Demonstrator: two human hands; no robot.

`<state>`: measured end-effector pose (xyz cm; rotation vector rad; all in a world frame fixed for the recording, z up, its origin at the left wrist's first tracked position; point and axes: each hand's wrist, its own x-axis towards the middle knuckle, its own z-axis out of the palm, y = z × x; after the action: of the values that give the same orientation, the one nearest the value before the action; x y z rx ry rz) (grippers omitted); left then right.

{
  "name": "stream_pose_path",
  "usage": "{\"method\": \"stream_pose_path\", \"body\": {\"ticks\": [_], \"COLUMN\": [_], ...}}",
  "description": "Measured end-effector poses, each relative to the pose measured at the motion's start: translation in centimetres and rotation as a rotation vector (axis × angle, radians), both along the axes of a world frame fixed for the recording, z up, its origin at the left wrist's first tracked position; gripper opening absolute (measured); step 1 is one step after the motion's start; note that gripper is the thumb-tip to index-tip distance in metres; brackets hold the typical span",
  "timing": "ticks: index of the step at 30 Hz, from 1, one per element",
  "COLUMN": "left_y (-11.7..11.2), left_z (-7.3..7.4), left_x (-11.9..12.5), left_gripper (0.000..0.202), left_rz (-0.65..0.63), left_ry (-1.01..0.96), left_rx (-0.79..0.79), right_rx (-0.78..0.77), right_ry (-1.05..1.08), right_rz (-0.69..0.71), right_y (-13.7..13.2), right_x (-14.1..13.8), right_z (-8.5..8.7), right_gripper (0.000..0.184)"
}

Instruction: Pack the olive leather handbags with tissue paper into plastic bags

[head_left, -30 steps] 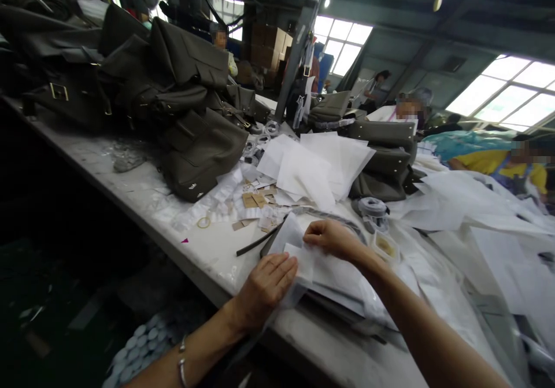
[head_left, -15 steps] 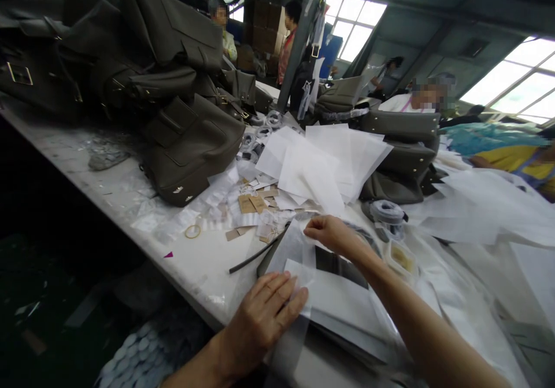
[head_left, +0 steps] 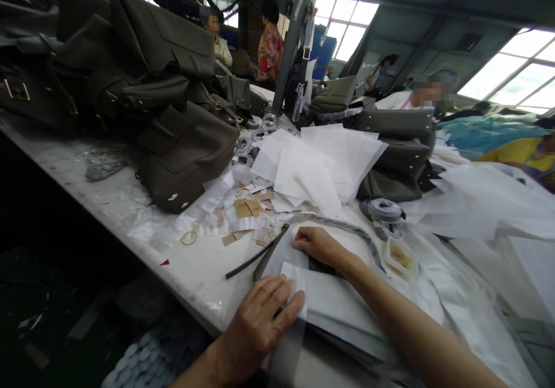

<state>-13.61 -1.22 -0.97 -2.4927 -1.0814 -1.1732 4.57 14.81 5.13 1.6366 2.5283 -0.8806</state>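
Note:
At the near table, my left hand (head_left: 266, 313) lies with its fingers stretched over a translucent sheet (head_left: 292, 256), thumb apart. Farther up the same sheet, my right hand (head_left: 321, 246) has its fingers curled together at the edge. Beneath them lies a dark bag, mostly covered, with a stiff white sheet (head_left: 333, 289) across it. A grey wrapped handle (head_left: 368, 239) arches behind my right wrist. One dark strap (head_left: 249, 263) sticks out to the left over the tabletop.
Dark handbags (head_left: 186, 151) are heaped at left, and more bags (head_left: 394, 145) stand at right. White sheets (head_left: 303, 168) lie beyond my hands. Tan tags (head_left: 248, 207), a rolled strap (head_left: 384, 210) and a small plastic tub (head_left: 399, 255) sit nearby. Several people are farther back.
My right hand has shifted slightly left and down along the translucent sheet. My left hand stays on the sheet in nearly the same pose. The camera view has shifted a little.

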Motion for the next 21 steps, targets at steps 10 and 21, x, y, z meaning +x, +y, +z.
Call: {"method": "stream_pose_path", "body": {"ticks": [10,21], "left_y": [0.4,0.3], "left_z": [0.7,1.1], "left_x": [-0.2,-0.1], "left_gripper": [0.034,0.034], "left_rz": [-0.057,-0.042], "left_ry": [0.015,0.044], "left_rx": [0.008,0.051], "right_rx": [0.14,0.452], "right_ry": [-0.06,-0.293], "right_rz": [-0.001,-0.041], "right_y": [2.1,1.7], "right_x": [0.3,-1.3], "right_z": [1.5,1.3], "right_gripper": [0.015,0.016]}}
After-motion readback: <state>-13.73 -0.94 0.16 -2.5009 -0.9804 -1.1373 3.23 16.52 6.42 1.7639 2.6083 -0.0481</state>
